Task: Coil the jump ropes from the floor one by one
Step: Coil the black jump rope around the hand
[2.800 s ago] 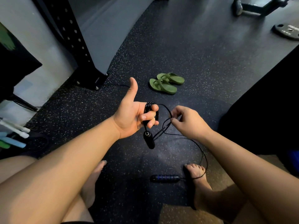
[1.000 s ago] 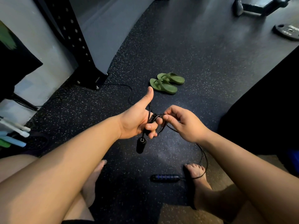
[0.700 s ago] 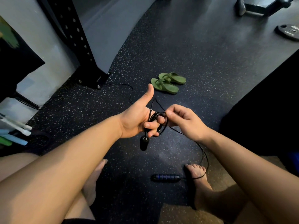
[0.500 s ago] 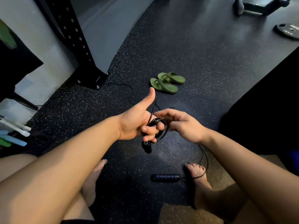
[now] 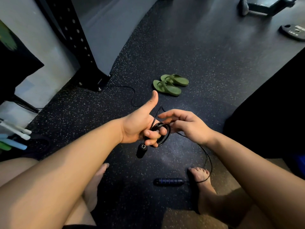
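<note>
Coil of thin black jump-rope cable (image 5: 162,133), held on the person's side of the pair of green rubber sandals (image 5: 170,85). Left hand (image 5: 138,128), thumb raised, curls its fingers (image 5: 153,134) through the loops; one black cylindrical handle (image 5: 141,151) dangles beneath. Right hand (image 5: 188,126), pinching at the coil half a second ago, now shows loosely spread fingers: another turn is laid on. Slack trails over the toes of a bare right foot (image 5: 200,176), a likely snag, to the blue-ribbed handle (image 5: 168,181) on the speckled black rubber floor (image 5: 198,55). Open floor lies beyond the sandals; a black perforated steel upright (image 5: 77,43) stands to their left.
</note>
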`<state>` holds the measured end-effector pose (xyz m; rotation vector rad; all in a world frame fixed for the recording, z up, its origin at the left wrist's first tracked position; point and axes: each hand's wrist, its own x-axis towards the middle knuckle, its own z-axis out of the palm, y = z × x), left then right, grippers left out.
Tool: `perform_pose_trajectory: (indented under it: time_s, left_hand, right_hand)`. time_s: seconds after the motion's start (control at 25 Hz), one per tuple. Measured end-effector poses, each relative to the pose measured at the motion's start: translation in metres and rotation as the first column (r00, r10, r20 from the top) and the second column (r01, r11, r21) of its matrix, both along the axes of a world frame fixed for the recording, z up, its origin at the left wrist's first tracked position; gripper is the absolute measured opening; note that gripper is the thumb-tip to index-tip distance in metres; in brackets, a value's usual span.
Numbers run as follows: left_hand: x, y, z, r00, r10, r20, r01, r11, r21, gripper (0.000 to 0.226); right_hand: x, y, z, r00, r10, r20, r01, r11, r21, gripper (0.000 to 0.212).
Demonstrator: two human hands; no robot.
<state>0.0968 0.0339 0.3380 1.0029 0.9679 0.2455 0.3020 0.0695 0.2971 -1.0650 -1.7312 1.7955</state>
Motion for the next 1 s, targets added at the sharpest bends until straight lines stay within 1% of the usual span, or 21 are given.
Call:
perform_pose_trajectory:
  time_s: [0.08,0.24,0.32,0.36,0.4,0.44,0.48,0.52,0.56,0.6,0.64,0.68,0.76,0.88,0.92,1.0]
  left_hand:
    - [0.000,0.000,0.000,1.000,0.008,0.005,-0.008,1.000,0.001,0.109]
    - [-0.001,0.001,0.002,1.000,0.022,0.007,-0.022,1.000,0.002,0.110]
    - [-0.001,0.000,0.003,1.000,0.002,0.016,-0.002,1.000,-0.002,0.109]
    - [0.000,-0.001,0.003,1.000,-0.018,0.020,0.018,1.000,-0.006,0.109]
    - [0.000,-0.001,0.004,0.999,-0.042,0.020,0.043,0.999,-0.013,0.110]
    - [0.000,-0.002,0.004,0.998,-0.066,0.020,0.067,0.998,-0.023,0.110]
    - [0.000,-0.003,0.004,0.996,-0.087,0.022,0.088,0.996,-0.031,0.110]
    - [0.001,-0.003,0.005,0.995,-0.100,0.027,0.101,0.994,-0.037,0.110]
    - [0.000,-0.003,0.005,0.994,-0.102,0.031,0.104,0.994,-0.040,0.110]
    - [0.000,-0.003,0.004,0.995,-0.096,0.034,0.098,0.994,-0.040,0.110]
    - [0.000,-0.002,0.004,0.996,-0.083,0.034,0.085,0.996,-0.038,0.109]
    - [0.000,-0.002,0.003,0.998,-0.063,0.030,0.064,0.997,-0.032,0.109]
    - [-0.001,-0.001,0.001,1.000,-0.003,0.021,0.003,1.000,-0.008,0.108]
    - [-0.001,0.001,0.000,0.990,0.136,0.049,-0.139,0.989,0.053,0.106]
    - [0.000,0.002,0.000,0.978,0.187,0.092,-0.193,0.979,0.065,0.106]
    - [-0.001,0.003,0.001,0.923,0.309,0.230,-0.327,0.944,0.042,0.106]
  right_hand:
    - [-0.002,-0.001,-0.001,1.000,0.004,-0.006,-0.004,1.000,0.019,0.044]
    - [-0.002,-0.003,0.001,1.000,0.007,-0.025,-0.007,1.000,-0.006,0.038]
    - [-0.002,-0.003,0.002,0.999,-0.040,-0.023,0.042,0.997,0.063,0.039]
    - [-0.002,-0.004,0.003,0.997,-0.080,-0.017,0.081,0.988,0.130,0.040]
    - [-0.002,-0.004,0.004,0.994,-0.112,0.008,0.107,0.967,0.229,0.043]
    - [-0.002,-0.004,0.005,0.990,-0.128,0.059,0.098,0.927,0.363,0.051]
    - [0.000,-0.004,0.005,0.985,-0.122,0.126,0.043,0.867,0.496,0.057]
    - [0.001,-0.004,0.004,0.977,-0.099,0.188,-0.032,0.806,0.591,0.056]
    - [0.001,-0.004,0.002,0.968,-0.069,0.240,-0.103,0.765,0.635,0.045]
    - [0.001,-0.003,0.000,0.959,-0.044,0.280,-0.150,0.757,0.636,0.031]
    - [0.001,-0.003,-0.003,0.953,-0.028,0.302,-0.169,0.777,0.607,0.020]
    - [0.001,-0.003,-0.006,0.953,-0.016,0.301,-0.163,0.814,0.558,0.016]
    - [0.002,-0.002,-0.010,0.953,-0.032,0.302,-0.125,0.865,0.486,0.014]
    - [0.007,0.004,-0.014,0.914,-0.127,0.384,-0.092,0.860,0.503,0.013]
    - [0.008,0.005,-0.014,0.903,-0.141,0.406,-0.085,0.867,0.490,0.013]
    - [0.008,0.007,-0.017,0.893,-0.094,0.440,-0.107,0.905,0.412,0.016]
